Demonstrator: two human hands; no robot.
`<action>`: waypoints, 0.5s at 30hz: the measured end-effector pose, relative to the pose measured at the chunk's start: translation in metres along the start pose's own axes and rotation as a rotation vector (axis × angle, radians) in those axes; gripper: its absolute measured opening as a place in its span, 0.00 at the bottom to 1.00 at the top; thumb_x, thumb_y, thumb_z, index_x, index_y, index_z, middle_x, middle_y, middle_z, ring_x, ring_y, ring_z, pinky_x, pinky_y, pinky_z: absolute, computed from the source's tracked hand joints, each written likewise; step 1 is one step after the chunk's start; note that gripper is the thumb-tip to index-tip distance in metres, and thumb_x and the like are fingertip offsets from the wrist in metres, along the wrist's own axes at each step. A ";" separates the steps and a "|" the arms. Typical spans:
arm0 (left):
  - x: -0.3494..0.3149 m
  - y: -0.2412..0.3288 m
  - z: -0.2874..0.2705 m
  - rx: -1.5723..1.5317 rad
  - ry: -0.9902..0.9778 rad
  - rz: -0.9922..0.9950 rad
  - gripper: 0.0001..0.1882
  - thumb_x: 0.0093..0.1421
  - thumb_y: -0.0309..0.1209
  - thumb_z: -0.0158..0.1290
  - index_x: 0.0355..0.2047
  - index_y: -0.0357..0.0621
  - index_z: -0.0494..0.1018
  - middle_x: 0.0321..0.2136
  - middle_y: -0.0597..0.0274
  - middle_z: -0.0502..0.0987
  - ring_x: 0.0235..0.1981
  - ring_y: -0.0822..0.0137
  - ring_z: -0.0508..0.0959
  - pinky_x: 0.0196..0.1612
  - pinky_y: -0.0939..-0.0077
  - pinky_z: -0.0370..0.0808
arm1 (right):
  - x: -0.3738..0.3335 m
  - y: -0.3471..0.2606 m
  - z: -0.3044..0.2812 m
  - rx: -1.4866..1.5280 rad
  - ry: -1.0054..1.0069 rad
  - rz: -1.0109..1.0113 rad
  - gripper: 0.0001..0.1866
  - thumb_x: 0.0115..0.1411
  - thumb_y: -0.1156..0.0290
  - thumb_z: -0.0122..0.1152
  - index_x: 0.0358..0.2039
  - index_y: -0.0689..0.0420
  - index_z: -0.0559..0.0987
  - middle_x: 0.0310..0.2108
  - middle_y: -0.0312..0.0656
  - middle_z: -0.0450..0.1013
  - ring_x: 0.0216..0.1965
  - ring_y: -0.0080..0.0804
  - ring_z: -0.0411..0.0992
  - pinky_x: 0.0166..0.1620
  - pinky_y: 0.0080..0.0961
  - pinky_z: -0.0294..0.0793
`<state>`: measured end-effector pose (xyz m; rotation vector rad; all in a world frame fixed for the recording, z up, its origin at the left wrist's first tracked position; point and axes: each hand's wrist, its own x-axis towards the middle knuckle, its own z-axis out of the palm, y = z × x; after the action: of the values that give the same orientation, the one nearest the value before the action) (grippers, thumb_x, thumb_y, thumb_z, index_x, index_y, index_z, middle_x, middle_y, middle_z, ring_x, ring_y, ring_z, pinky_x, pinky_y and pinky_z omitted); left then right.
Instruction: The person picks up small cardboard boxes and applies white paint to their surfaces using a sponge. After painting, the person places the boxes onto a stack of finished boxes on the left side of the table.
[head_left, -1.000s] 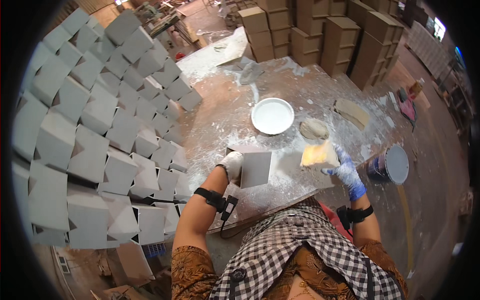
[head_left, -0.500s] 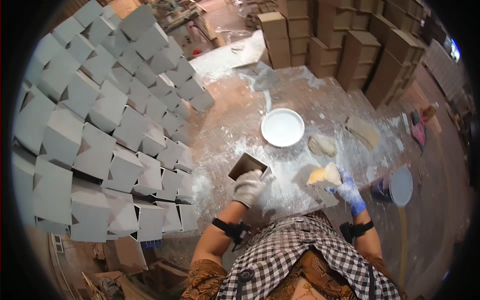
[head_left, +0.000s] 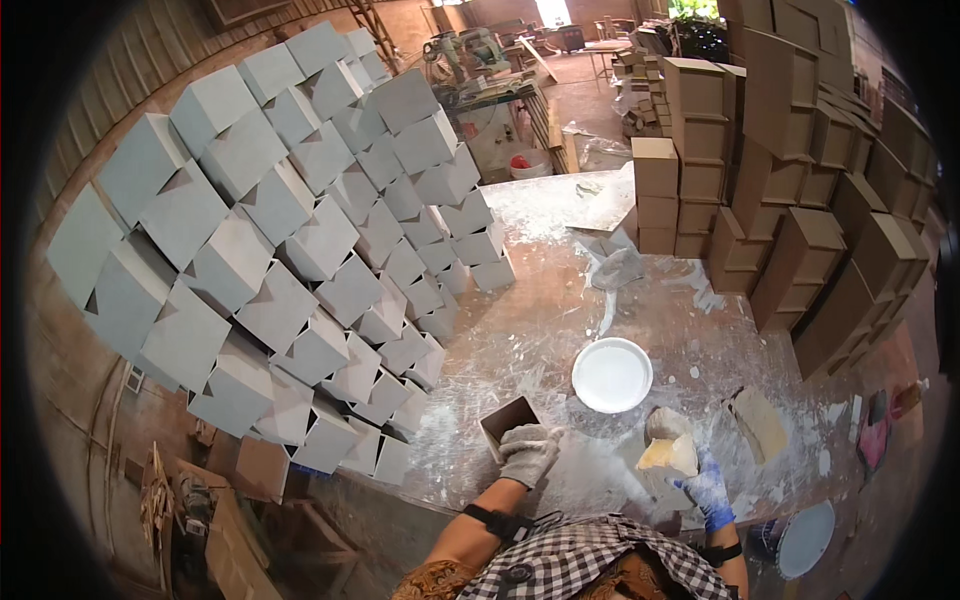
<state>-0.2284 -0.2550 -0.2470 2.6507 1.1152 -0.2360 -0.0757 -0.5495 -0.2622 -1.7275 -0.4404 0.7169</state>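
Note:
My left hand, in a pale work glove, grips the edge of a small open box on the table. The box's brown inside faces up, and my glove covers part of its near side. In my right hand, wearing a blue and white glove, is a yellow and white sponge, held just over the tabletop to the right of the box. Beyond the sponge lies another pale lump, partly hidden by it. A round white tub with white contents sits farther back, between the two hands.
Grey-white boxes rise in a tall staggered stack at left. Unpainted brown boxes stand stacked at the far right. A pale flat pad lies right of the sponge. Below the table's right edge stands a bucket. White smears cover the table.
The view has tilted up, showing more of the workshop beyond the table. My left hand still grips the box and my right hand still holds the sponge.

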 end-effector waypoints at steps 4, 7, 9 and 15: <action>-0.003 -0.010 -0.055 0.029 0.260 0.003 0.28 0.60 0.53 0.43 0.20 0.41 0.76 0.21 0.50 0.77 0.25 0.53 0.78 0.32 0.61 0.73 | 0.015 0.003 -0.015 -0.013 -0.018 -0.007 0.42 0.36 0.78 0.75 0.55 0.61 0.67 0.49 0.42 0.71 0.50 0.31 0.69 0.51 0.26 0.70; 0.010 -0.017 -0.137 -0.140 0.449 -0.075 0.25 0.60 0.47 0.48 0.15 0.40 0.69 0.14 0.53 0.67 0.19 0.59 0.72 0.24 0.61 0.67 | 0.030 0.005 -0.020 0.128 -0.035 0.021 0.43 0.36 0.78 0.74 0.56 0.61 0.66 0.50 0.43 0.70 0.51 0.31 0.69 0.52 0.27 0.69; 0.024 -0.026 -0.213 -0.801 0.431 0.151 0.15 0.61 0.37 0.51 0.21 0.45 0.67 0.17 0.69 0.66 0.20 0.73 0.69 0.23 0.77 0.68 | 0.038 0.003 -0.021 0.124 -0.004 0.010 0.43 0.36 0.79 0.73 0.56 0.61 0.66 0.51 0.43 0.70 0.51 0.32 0.68 0.53 0.27 0.69; 0.104 -0.020 -0.482 0.277 1.063 0.685 0.15 0.65 0.39 0.41 0.33 0.39 0.69 0.26 0.59 0.69 0.29 0.65 0.71 0.33 0.74 0.73 | 0.053 0.001 -0.012 0.094 0.131 0.057 0.50 0.31 0.86 0.70 0.60 0.61 0.61 0.56 0.45 0.65 0.56 0.34 0.64 0.58 0.29 0.64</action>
<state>-0.1467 -0.0289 0.1838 3.2247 0.2420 1.3450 -0.0284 -0.5249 -0.2738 -1.6919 -0.2649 0.6505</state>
